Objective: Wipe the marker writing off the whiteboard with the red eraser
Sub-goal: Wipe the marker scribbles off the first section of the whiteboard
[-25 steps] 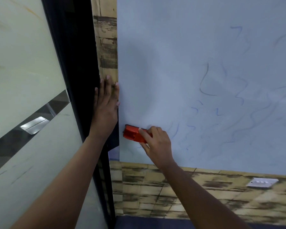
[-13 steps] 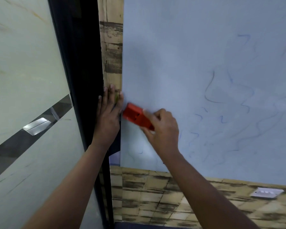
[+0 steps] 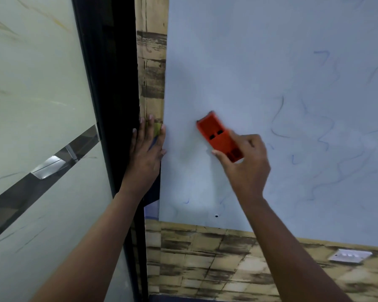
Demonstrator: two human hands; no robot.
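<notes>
One red eraser (image 3: 219, 137), tilted, flat against whiteboard (image 3: 238, 73); right hand (image 3: 247, 164) grips its lower end. Left hand (image 3: 146, 153) flat, fingers straight, pressing board's left edge.

We see the whiteboard (image 3: 260, 62) cut off at top and right, the red eraser (image 3: 218, 136) partly under our right hand (image 3: 247, 168), faint writing unreadable

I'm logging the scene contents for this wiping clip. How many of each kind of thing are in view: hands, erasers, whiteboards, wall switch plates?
Hands: 2, left hand flat at the board's edge, right hand gripping the eraser
Red eraser: 1
Whiteboard: 1
White switch plate: 1
Total: 5
</notes>
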